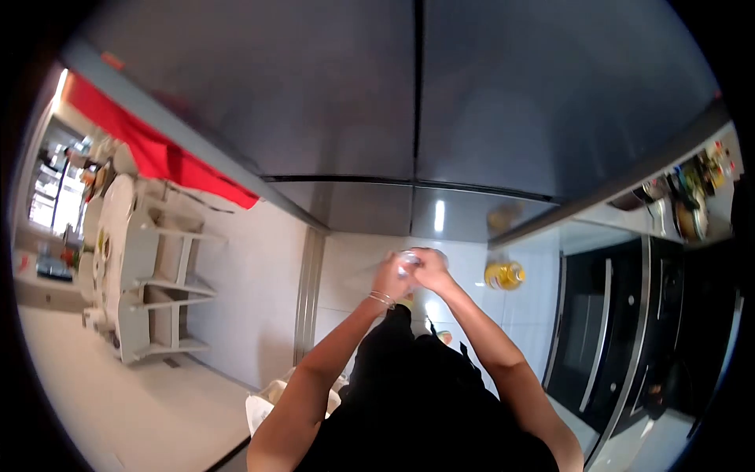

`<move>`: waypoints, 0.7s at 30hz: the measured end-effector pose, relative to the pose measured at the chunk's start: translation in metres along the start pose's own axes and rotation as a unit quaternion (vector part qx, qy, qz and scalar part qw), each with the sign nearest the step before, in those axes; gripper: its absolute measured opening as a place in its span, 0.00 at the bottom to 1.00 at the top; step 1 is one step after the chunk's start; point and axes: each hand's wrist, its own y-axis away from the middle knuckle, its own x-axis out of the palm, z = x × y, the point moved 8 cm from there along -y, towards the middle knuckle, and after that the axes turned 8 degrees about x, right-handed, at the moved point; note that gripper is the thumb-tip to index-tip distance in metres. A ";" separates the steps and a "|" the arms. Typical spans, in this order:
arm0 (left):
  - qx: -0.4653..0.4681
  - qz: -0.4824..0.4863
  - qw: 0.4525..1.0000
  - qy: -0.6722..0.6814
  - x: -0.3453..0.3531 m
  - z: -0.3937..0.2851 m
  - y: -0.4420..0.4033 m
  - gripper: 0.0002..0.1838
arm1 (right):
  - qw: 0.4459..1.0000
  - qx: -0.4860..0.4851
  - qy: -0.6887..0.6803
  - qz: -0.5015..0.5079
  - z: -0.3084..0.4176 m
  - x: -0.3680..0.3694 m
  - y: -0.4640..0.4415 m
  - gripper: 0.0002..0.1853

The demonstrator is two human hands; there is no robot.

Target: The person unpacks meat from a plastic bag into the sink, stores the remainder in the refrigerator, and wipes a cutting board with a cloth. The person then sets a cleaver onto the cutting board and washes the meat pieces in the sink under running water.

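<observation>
clear item: glossy, see-through item (pixel 406 263), type not readable, blurred; between the two hands, in front of the person's body, above the tiled floor (pixel 346 271)
item vs. fingers: directly at them, no visible gap; left hand (pixel 388 278) on its left side, right hand (pixel 432 270) on its right and partly over it
item long axis: cannot tell, mostly covered by the hands
nearer hand: neither, both at the item
left fingers: curled in around the item, look to be grasping; exact fingertip placement lost in blur
right fingers: bent across toward the left hand, look closed on the same item; opening between thumb and fingers not readable
hands to each other: close together, seemingly touching
left wrist: thin bracelets (pixel 383 298)
yellow bottle: bottle with yellow contents (pixel 504 275), on the floor to the right, well apart from the fingers; right hand is the nearer one; neither hand touches it
bottle axis: seems upright, seen from above; not certain at this angle
ahead: dark glossy refrigerator doors (pixel 338 94), closed, beyond the hands
right side: black built-in oven (pixel 582 334)
left side: red cloth (pixel 161 153) hanging, white chairs (pixel 182 263) farther off
</observation>
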 end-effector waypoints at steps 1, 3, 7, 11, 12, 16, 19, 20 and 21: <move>-0.041 0.032 0.999 -0.002 0.004 0.012 -0.004 0.26 | 0.997 -0.029 0.067 0.019 0.010 -0.001 -0.003 0.07; -0.141 0.064 0.988 0.025 0.007 0.039 -0.002 0.19 | 0.992 -0.056 0.107 0.026 0.013 -0.006 -0.008 0.13; -0.261 -0.021 0.945 0.195 0.008 0.102 0.011 0.16 | 0.994 -0.016 0.083 -0.071 0.000 -0.044 -0.037 0.24; -0.431 -0.076 0.774 0.457 0.020 0.163 0.039 0.18 | 0.965 0.018 0.195 -0.176 -0.045 -0.075 -0.085 0.32; -0.447 -0.088 0.718 0.526 0.015 0.159 0.038 0.18 | 0.952 0.028 0.231 -0.199 -0.053 -0.079 -0.097 0.34; -0.451 -0.112 0.598 0.654 -0.014 0.137 0.023 0.19 | 0.958 0.100 0.224 -0.145 -0.071 -0.084 -0.139 0.33; -0.506 -0.174 0.581 0.613 -0.019 0.174 0.041 0.17 | 0.963 0.140 0.209 -0.097 -0.069 -0.086 -0.144 0.32; -0.516 -0.194 0.567 0.612 -0.022 0.182 0.045 0.17 | 0.957 0.144 0.228 -0.104 -0.071 -0.085 -0.142 0.32; -0.425 -0.100 0.794 0.422 -0.022 0.225 0.049 0.16 | 0.953 0.137 0.247 -0.110 -0.071 -0.085 -0.141 0.32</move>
